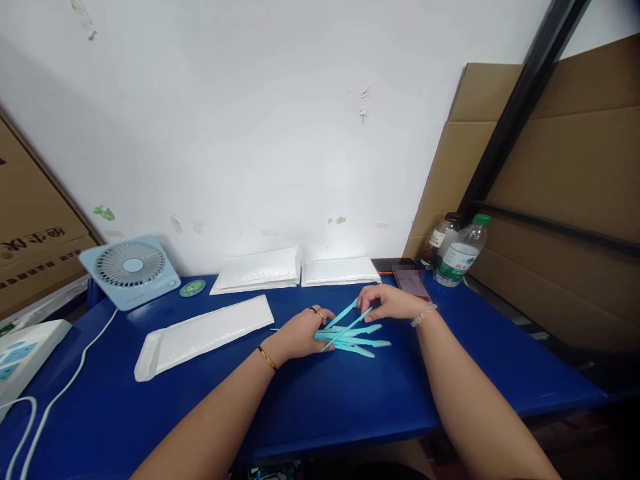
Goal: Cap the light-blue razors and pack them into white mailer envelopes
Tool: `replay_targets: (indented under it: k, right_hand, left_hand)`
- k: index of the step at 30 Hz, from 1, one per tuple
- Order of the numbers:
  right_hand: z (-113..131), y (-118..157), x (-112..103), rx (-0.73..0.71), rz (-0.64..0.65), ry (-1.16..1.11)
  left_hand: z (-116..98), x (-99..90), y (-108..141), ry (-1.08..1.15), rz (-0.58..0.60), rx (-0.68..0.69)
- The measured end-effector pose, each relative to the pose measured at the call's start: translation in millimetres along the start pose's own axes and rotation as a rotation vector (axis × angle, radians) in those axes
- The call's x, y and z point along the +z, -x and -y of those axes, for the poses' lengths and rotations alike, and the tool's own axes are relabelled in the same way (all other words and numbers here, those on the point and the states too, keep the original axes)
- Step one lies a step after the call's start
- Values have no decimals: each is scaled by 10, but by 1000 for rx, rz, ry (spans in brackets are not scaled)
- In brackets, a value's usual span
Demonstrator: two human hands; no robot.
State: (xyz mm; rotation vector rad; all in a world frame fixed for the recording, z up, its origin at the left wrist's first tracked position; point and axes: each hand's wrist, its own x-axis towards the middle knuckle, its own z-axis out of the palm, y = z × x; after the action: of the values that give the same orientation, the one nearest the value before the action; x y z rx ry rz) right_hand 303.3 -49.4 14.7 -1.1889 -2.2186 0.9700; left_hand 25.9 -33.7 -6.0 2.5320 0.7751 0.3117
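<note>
Several thin turquoise plastic sticks (pixel 357 341) with blade-like ends lie fanned out on the blue table (pixel 320 407). My left hand (pixel 304 332) is closed around their left ends, fingers wrapped over the bunch. On the right, my right hand (pixel 387 302) has its fingers bent at the upper ends of two sticks, one of which slants across the others. Its thumb and a finger touch that slanting stick. A flat white padded envelope (pixel 210 337) lies to the left of my left hand.
White padded envelopes in two stacks (pixel 257 270) (pixel 341 271) lie along the wall. A blue fan (pixel 134 267), green disc (pixel 193 288) and power strip (pixel 25 353) are left. A phone (pixel 411 281) and bottles (pixel 459 260) stand or lie at the back right.
</note>
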Motion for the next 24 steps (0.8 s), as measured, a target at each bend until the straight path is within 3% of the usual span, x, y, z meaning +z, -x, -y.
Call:
replay_targets:
  k: [7, 12, 16, 21, 24]
  right_hand:
    - [-280, -37, -20, 142, -165, -83]
    - [-224, -40, 15, 224, -40, -145]
    - [-129, -28, 19, 221, 25, -140]
    - [-140, -100, 83, 144, -98, -173]
    - [-107, -179, 177, 124, -134, -171]
  left_hand:
    - [42, 96, -11, 15, -51, -83]
    - [44, 91, -12, -15, -53, -63]
    - [92, 26, 5, 7, -47, -46]
    - [145, -90, 2, 14, -200, -56]
    - [167, -109, -30, -17, -222, -50]
